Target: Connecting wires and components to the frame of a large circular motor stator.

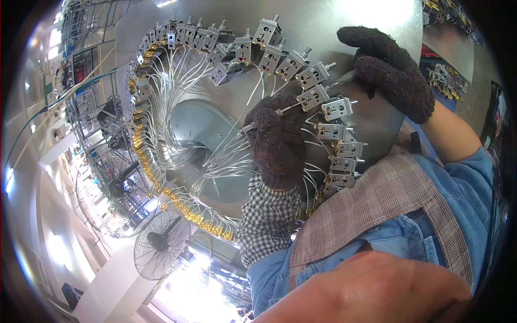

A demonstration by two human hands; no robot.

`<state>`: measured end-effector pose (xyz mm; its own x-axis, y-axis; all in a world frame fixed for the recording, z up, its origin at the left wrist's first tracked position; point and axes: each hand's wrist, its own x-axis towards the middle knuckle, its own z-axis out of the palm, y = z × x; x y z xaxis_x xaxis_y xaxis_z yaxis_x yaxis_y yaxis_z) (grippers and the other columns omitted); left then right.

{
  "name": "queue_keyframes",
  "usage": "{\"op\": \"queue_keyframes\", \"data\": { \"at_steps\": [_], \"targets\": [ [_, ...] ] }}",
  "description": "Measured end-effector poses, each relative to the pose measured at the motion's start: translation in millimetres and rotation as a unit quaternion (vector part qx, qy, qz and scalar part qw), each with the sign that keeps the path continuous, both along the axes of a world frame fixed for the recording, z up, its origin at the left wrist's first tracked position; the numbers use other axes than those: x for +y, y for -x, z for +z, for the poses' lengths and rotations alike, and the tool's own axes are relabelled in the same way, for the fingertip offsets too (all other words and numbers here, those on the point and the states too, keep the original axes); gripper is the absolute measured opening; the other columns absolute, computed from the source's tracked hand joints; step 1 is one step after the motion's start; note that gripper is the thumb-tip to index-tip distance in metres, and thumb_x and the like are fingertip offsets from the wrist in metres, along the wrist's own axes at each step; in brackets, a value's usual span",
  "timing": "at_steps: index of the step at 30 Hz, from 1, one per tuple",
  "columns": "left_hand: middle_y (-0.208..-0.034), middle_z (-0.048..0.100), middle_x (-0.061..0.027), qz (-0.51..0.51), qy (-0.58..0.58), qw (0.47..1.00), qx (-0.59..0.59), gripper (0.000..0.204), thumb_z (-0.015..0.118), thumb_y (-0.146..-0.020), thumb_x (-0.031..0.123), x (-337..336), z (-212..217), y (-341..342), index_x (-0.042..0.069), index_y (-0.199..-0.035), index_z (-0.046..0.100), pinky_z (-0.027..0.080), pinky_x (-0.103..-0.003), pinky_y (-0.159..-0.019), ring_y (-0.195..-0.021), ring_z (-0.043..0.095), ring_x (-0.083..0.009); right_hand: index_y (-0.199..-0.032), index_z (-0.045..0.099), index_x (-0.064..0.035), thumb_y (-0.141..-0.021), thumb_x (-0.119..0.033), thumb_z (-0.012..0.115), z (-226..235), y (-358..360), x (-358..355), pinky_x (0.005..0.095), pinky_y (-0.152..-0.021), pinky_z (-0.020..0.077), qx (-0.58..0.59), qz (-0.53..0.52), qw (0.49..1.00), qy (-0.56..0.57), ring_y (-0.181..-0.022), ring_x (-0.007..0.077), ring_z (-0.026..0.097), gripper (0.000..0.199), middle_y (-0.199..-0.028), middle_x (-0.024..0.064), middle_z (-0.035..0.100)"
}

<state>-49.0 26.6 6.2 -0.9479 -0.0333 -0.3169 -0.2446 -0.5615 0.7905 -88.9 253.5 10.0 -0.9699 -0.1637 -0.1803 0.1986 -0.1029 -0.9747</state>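
Beyond a checked apron [371,199], the person's left gloved hand [274,140] curls closed around a thin metal rod [290,108], while the right gloved hand [396,75] bends its fingers onto a slim pale piece [343,78] beside the small metal box [312,97] between them. Under both spreads a shiny metal table [323,37], ringed by more boxes and brass fittings [141,142], whose white wires [169,86] gather at a round grey plate [196,121]; past its edge stand a caged fan [160,242] and metal racks [89,81]. The boxes have round holes in their faces, their contents too small to tell.
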Motion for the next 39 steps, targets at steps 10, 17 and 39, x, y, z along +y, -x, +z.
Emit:
{"op": "queue_keyframes", "data": {
  "at_steps": [10,17,39],
  "targets": [
    [-0.096,0.058,-0.0173,-0.043,-0.015,0.999,-0.022,0.041,0.049,-0.089,0.035,-3,-1,0,-0.002,-0.105,0.049,0.052,-0.039,-0.074,-0.095,0.058,-0.0291,-0.123,0.051,-0.0053,-0.087,-0.015,0.054,-5,6,-1,0.0239,-0.057,0.0443,0.014,0.030,0.999,0.020,-0.065,0.0093,0.052,0.037,-0.083,0.0049,0.059],
    [-0.089,0.062,-0.0111,-0.041,0.056,0.998,-0.004,0.039,0.056,-0.086,0.033,-3,-3,-5,0.000,-0.108,0.052,0.052,-0.034,-0.071,-0.087,0.061,-0.0248,-0.121,0.052,-0.0054,-0.084,-0.022,0.059,2,10,2,0.0284,-0.074,0.0467,-0.009,0.065,0.997,-0.043,-0.084,0.0137,0.055,0.041,-0.106,0.0081,0.059],
    [-0.101,0.059,-0.0170,-0.008,-0.027,1.000,-0.002,0.031,0.055,-0.084,0.020,-4,-3,-5,-0.004,-0.104,0.051,0.054,-0.028,-0.065,-0.084,0.061,-0.0212,-0.118,0.055,-0.0048,-0.087,-0.021,0.056,-2,12,6,0.0292,-0.073,0.0491,0.091,0.088,0.980,-0.154,-0.086,0.0146,0.058,0.034,-0.099,0.0064,0.060]
  ]
}}
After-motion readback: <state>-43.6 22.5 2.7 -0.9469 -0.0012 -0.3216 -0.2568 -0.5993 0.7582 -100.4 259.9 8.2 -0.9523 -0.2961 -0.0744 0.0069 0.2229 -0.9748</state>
